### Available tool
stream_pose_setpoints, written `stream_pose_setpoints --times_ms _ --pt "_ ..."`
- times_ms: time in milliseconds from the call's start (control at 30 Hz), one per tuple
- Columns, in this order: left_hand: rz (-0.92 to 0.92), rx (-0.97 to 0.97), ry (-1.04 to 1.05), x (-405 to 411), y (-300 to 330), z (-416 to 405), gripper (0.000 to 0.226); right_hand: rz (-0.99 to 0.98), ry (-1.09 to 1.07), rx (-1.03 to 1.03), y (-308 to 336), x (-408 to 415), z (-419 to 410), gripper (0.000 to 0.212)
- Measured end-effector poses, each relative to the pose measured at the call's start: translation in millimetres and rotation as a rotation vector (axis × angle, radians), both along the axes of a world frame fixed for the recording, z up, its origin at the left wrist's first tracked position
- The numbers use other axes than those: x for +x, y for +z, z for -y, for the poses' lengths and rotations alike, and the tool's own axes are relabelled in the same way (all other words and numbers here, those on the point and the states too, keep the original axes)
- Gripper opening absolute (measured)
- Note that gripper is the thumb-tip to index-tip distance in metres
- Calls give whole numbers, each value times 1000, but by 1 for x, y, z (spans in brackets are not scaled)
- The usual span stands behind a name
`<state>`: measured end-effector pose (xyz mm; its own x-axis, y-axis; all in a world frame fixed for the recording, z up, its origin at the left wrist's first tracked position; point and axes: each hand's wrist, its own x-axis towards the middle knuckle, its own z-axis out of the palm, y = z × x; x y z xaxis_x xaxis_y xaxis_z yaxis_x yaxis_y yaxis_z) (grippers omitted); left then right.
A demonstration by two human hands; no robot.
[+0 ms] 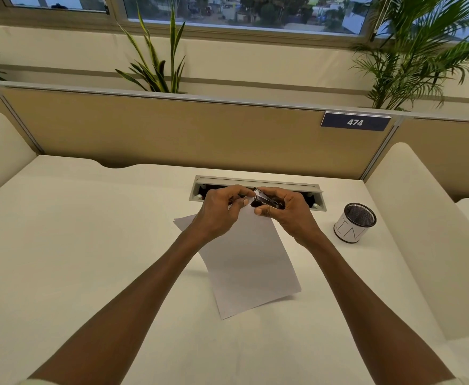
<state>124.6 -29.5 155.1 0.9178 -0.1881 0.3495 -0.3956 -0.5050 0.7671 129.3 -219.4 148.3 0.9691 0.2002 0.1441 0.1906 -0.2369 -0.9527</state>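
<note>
So both hands are up at the far end of the white desk, right in front of the grey cable tray that's sunk into the top. The left hand has thumb and fingers curled in, pinching the top corner of the paper. The right hand is wrapped around a small black tool, shiny, with its front end sitting right at that same corner. Could be a stapler or a big clip, honestly can't tell since the fingers cover most of it. The paper is white, its far corner lifted to the hands and the rest lying slanted on the desk between the two forearms. A second sheet's corner pokes out on the left under the left wrist, so it's more than one page. No writing on the paper that I can see. Off to the right, well apart from the hands, is a black mesh pen cup with a white label hand-lettered "IN". Up on the tan partition there's a dark blue plate reading "474" in white. Behind it are a snake plant, a palm and a window.
</note>
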Motion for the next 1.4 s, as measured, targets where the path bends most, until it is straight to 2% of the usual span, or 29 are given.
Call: stream_pose_setpoints --times_ms 533,700,833,1033,1100,1400 --pt "-13 0 33 -2 0 0 19 -60 10 15 -5 -3 4 43" --pt "-35 -4 57 -4 3 0 26 -91 -37 136 -4 -7 6 29" --pt "-19 23 70 -7 7 1 21 -155 -118 192 -8 -8 9 34" --pt "9 42 65 -10 11 3 19 -209 -137 166 -9 -6 9 30" --pt "13 33 64 -12 13 4 18 -203 -121 148 -6 -7 6 24" --pt "46 17 42 -14 23 3 16 -178 -125 159 2 -7 -2 22"
